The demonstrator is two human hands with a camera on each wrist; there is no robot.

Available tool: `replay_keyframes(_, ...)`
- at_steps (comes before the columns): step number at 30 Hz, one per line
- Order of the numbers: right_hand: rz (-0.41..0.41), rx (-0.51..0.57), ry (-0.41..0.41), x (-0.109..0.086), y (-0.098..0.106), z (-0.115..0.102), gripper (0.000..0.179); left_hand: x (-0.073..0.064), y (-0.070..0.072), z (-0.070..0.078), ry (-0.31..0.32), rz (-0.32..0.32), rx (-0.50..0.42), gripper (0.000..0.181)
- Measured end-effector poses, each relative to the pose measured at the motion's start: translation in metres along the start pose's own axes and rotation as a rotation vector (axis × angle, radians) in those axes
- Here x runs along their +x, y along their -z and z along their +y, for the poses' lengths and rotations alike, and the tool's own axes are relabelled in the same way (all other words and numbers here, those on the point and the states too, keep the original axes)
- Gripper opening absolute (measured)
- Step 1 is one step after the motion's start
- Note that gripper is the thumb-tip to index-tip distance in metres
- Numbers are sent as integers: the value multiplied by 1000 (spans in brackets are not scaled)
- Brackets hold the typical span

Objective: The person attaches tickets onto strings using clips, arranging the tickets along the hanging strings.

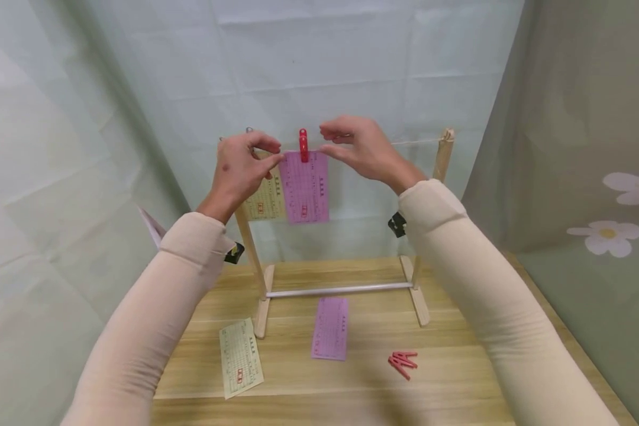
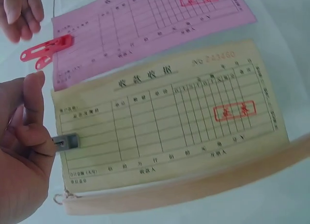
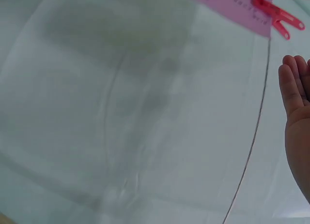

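Observation:
In the head view a pink receipt slip [image 1: 305, 192] hangs from a string, held at its top edge by a red clothespin [image 1: 303, 145]. My left hand [image 1: 242, 168] is by the slip's upper left corner, thumb and forefinger bent; the left wrist view shows a small gap between fingertips and pink paper. On the pin's other side my right hand [image 1: 364, 148] has fingers extended, apart from the slip in the right wrist view. A yellow receipt slip [image 2: 164, 122] hangs alongside under a grey clip [image 2: 67, 142], partly behind the left hand in the head view.
The string [image 1: 415, 142] runs to a wooden post [image 1: 444, 157] of a stand with a white crossbar [image 1: 341, 290]. On the wooden table [image 1: 298, 402] lie another pink slip [image 1: 330, 328], a yellow slip [image 1: 241, 359] and red clothespins [image 1: 403, 363].

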State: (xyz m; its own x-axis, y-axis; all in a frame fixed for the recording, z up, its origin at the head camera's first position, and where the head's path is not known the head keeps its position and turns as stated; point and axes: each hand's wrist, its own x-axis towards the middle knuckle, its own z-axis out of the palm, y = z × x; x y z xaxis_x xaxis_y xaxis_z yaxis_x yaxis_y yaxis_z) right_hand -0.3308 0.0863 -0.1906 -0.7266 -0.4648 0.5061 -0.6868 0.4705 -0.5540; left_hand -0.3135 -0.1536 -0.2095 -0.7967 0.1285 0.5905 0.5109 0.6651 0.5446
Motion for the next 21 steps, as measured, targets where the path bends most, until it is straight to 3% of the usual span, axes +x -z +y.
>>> replay_keyframes(5,4,-34,-34,-2,3,2,46,-2,5,-4,11,-6,15,19)
replay_keyframes(11,-53,-22,-128,10,-5,-6,54,-10,10,-12,13,-25,15,19)
replay_keyframes(21,-83,10,-143,30,-22,-14,57,-27,18,-28,19,-31,32,18)
